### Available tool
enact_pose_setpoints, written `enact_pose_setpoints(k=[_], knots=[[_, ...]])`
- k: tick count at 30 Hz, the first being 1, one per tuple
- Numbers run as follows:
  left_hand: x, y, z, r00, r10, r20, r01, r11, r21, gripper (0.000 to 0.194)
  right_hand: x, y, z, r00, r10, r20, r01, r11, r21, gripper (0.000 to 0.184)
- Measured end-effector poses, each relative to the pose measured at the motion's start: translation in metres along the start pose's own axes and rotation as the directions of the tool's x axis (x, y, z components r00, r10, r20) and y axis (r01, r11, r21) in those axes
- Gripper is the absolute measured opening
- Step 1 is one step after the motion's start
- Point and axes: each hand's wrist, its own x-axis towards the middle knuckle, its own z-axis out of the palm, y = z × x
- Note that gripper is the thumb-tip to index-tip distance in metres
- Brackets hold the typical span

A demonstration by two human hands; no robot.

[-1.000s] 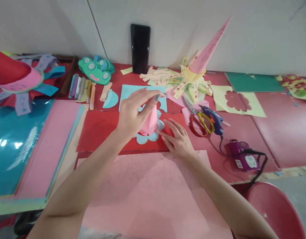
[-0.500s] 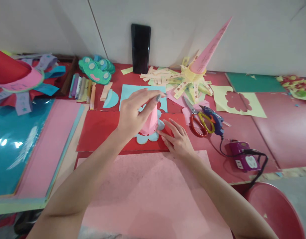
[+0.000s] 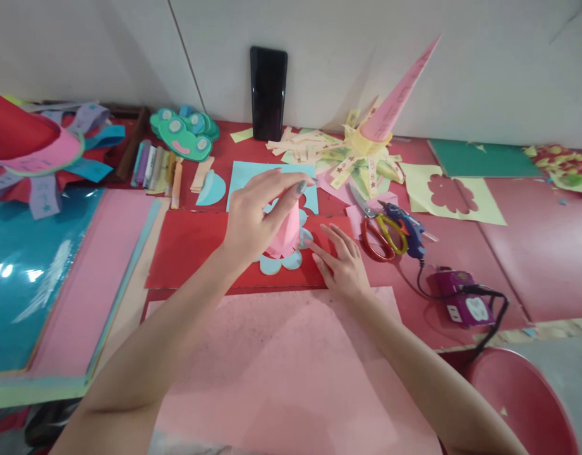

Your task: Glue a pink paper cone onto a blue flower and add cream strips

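Note:
My left hand has its fingers closed around the upper part of a pink paper cone, whose tip is hidden by the hand. The cone stands upright on a light-blue scalloped paper flower, and its petals show around the cone's base. Both lie on a red sheet. My right hand rests on the red sheet with its fingers spread, the fingertips at the flower's right petals. Behind my left hand is a light-blue sheet with cut-out holes.
Scissors and a blue glue gun lie on the right, wired to a purple power box. A phone leans on the wall. A finished pink cone stands at the back; markers lie left. A pink bin is at lower right.
My right hand has shifted slightly to the right along the flower's edge. My left hand stays in place on the cone.

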Motion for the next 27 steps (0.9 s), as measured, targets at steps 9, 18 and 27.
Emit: enact_pose_setpoints(k=[9,18,27], knots=[[0.000,0.001,-0.001,1.000,0.023,-0.006,-0.023,1.000,-0.016,0.027,0.001,0.000,0.002,1.000,-0.022,0.002,0.022,1.000,0.005,0.031],[-0.002,0.000,0.001,1.000,-0.006,0.002,0.006,0.999,-0.034,0.026,0.001,-0.001,0.001,1.000,0.001,-0.031,0.001,0.999,0.048,0.035],[0.001,0.005,-0.004,0.998,-0.011,-0.059,0.012,1.000,0.014,0.027,0.004,0.027,-0.004,0.851,0.352,-0.389,-0.340,0.935,0.102,0.020]])
